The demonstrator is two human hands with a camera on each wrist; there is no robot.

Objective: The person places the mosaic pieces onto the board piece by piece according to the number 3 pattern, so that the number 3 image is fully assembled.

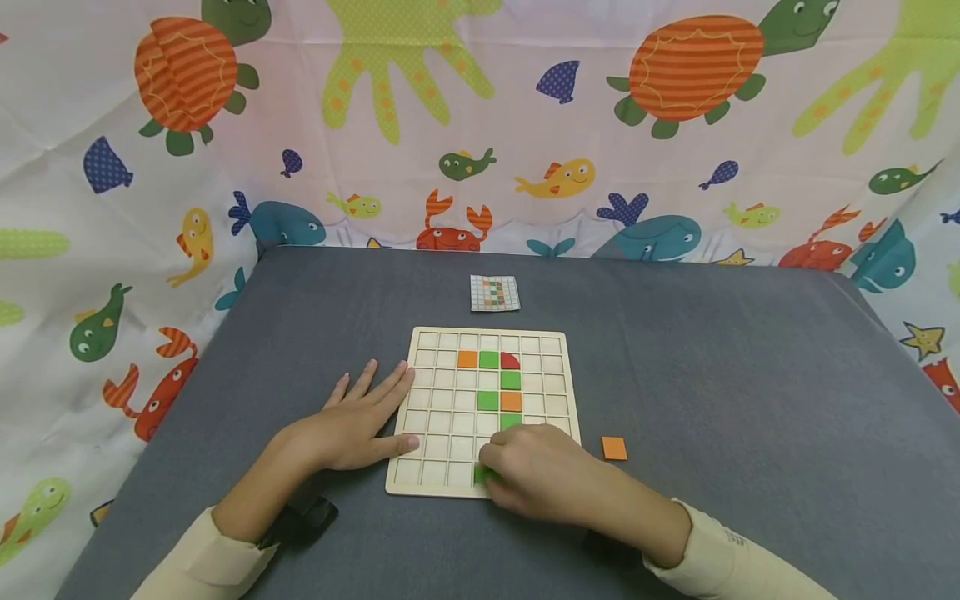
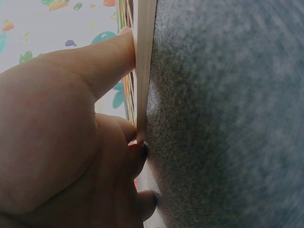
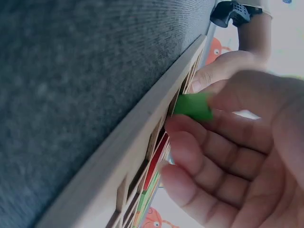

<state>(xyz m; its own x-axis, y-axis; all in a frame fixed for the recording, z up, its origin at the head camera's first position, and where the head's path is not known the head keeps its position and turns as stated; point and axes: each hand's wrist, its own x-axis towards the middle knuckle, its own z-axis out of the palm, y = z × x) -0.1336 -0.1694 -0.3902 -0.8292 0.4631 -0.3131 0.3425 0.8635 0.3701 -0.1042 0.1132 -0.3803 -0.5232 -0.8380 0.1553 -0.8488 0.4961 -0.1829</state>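
A wooden grid board (image 1: 427, 472) lies flat on the table. My left hand (image 1: 348, 432) rests at its left side, fingers spread and straight, with thumb and fingertips on the edge. Low on the board, my right hand (image 1: 543, 475) pinches a green square tile (image 3: 194, 105) between thumb and finger. That tile stands tilted, its lower edge right at a bottom-row cell. A red tile (image 3: 154, 161) sits in the grid close by, covered by the hand in the head view. Higher up are orange tiles (image 1: 467, 359), green tiles (image 1: 489, 360) and a red quarter-round tile (image 1: 510, 361).
One loose orange square tile (image 1: 613, 448) lies on the grey table (image 1: 712, 392) to the right of the board. Behind the board is a small card (image 1: 495, 293) printed with a coloured grid pattern. A curtain (image 1: 517, 125) with sea animals hangs around the table.
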